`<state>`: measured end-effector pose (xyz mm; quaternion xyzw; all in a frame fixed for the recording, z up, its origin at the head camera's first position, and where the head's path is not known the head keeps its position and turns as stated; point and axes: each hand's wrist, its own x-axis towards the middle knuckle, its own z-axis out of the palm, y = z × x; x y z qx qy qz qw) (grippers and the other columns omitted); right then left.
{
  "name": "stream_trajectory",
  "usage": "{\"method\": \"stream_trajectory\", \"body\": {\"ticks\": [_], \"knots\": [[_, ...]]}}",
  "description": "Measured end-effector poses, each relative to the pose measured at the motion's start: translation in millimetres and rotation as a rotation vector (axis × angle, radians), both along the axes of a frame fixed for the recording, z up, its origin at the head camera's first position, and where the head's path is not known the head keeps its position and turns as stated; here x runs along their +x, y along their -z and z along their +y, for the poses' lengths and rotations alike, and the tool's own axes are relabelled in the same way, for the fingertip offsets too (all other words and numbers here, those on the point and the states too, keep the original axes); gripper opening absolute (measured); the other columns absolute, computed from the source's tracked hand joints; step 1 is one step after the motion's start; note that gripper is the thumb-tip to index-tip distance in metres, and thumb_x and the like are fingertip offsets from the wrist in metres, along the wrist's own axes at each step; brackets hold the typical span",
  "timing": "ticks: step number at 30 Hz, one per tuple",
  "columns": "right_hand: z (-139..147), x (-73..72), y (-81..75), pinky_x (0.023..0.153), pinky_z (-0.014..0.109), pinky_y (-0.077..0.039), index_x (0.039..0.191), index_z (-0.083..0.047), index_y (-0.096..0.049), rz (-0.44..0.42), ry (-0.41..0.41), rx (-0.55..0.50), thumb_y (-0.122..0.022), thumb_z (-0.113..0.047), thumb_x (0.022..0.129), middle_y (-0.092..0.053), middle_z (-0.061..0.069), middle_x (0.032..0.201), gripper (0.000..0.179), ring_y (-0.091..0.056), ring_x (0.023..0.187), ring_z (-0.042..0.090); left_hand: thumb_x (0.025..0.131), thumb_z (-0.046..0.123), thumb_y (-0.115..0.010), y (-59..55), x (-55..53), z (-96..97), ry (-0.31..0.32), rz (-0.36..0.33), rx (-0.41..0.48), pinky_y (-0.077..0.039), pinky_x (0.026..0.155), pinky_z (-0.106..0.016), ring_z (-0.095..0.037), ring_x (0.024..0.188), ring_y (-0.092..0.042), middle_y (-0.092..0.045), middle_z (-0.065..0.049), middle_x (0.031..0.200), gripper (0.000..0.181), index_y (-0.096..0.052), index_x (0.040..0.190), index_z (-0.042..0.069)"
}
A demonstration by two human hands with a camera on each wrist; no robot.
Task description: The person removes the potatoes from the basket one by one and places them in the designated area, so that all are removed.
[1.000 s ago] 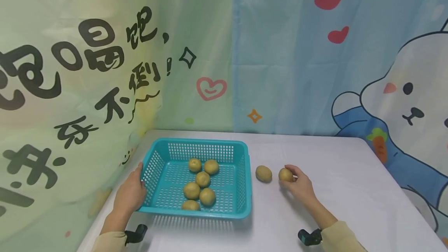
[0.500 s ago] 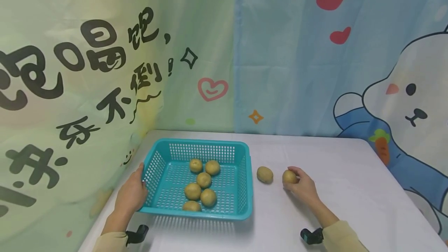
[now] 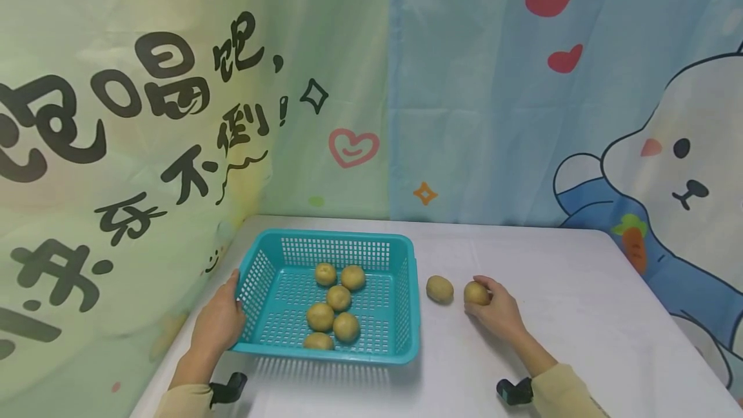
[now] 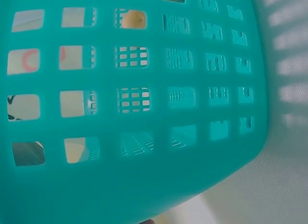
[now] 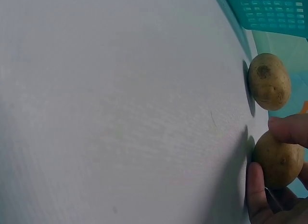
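Observation:
A turquoise perforated basket point(image 3: 331, 356) stands on the left part of the table, with several potatoes point(image 3: 338, 298) lying on its bottom. At its left side, my left hand point(image 3: 217, 321) grips the rim. The left wrist view is mostly filled by the basket's slotted wall point(image 4: 86, 188). To the right of the basket, my right hand point(image 3: 502, 313) holds a potato point(image 3: 476, 293) between thumb and fingers, low at the tabletop. Another potato point(image 3: 439, 289) lies between that one and the basket, apart from both; in the right wrist view this loose potato point(image 5: 269, 84) shows a dark spot.
The table is covered in white cloth point(image 3: 557, 276). A printed curtain point(image 3: 464, 115) hangs behind it and along its left side. Small black devices are strapped at both wrists, such as the right wrist camera point(image 3: 514, 391).
My right hand, holding its potato, shifted slightly right and then back left toward the loose potato. The left hand and the basket stay in place; the head view has drifted a little.

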<state>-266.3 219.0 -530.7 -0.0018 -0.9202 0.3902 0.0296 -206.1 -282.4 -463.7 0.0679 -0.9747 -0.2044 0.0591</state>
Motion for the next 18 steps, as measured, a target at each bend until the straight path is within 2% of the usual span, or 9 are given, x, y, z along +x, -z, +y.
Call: {"method": "stream_trajectory", "body": {"ticks": [10, 18], "knots": [[-2.1, 0.7, 1.3, 0.096, 0.056, -0.045, 0.141, 0.003, -0.043, -0.016, 0.009, -0.026, -0.072, -0.015, 0.085, -0.049, 0.03, 0.136, 0.065, -0.053, 0.119, 0.045, 0.095, 0.001, -0.045, -0.8, -0.9, 1.1, -0.007, -0.01, -0.001, -0.045, 0.09, -0.06, -0.049, 0.113, -0.054, -0.044, -0.036, 0.138, 0.059, -0.024, 0.15, -0.009], [1.4, 1.1, 2.7, 0.098, 0.056, -0.044, 0.142, 0.002, -0.04, -0.036, 0.021, -0.06, -0.072, -0.018, 0.085, -0.046, 0.03, 0.139, 0.068, -0.051, 0.122, 0.047, 0.095, 0.001, -0.044, -1.1, 0.1, 0.3, -0.006, -0.006, -0.002, -0.047, 0.086, -0.059, -0.046, 0.106, -0.059, -0.046, -0.036, 0.136, 0.059, -0.024, 0.15, -0.009]]}}
